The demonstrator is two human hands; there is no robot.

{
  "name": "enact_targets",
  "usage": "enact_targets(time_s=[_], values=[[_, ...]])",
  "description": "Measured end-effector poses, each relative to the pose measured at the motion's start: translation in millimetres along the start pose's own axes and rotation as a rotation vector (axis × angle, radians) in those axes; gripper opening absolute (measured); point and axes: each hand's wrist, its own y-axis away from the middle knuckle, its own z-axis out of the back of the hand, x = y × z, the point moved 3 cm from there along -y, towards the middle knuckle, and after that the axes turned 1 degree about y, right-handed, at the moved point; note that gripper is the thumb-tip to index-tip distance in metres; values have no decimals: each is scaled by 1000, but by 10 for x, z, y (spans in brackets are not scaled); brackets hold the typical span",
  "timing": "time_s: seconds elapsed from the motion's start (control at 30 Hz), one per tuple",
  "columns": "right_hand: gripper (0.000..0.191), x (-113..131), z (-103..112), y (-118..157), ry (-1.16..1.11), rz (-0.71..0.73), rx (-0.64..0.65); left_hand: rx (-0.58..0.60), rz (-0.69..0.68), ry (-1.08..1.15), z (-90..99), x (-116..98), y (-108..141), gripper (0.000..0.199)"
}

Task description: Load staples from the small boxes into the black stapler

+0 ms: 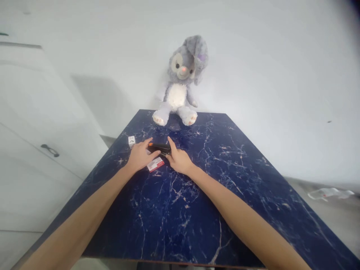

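Note:
A black stapler with an orange part at its left end is held between my two hands, low over the blue marbled table. My left hand grips the orange end, its thumb along the near side. Around the other end, my right hand is closed with its index finger pointing away from me. Just below the stapler lies a small red and white box. A small white box with a dark mark stands beside my left hand, partly behind it.
A grey plush rabbit sits at the table's far edge against the white wall. On the left is a white cabinet with a dark handle. Clear crumpled plastic lies beyond the table's right edge.

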Motion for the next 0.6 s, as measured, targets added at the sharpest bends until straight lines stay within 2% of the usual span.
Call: enact_targets(time_s=[0.1,0.3,0.5,0.6], values=[[81,2,-1,1,6,-17,6,-14,-22,-29,17,-33,20,67],[81,14,38,53,-43,-57,1,22,-40,-31,78,-93,104,72],[71,81,53,116,37,-69,-35,-23,-29,-40,16,7,153,73],[68,113,66,160,107,-106,-67,-12,-73,-91,15,40,164,72]])
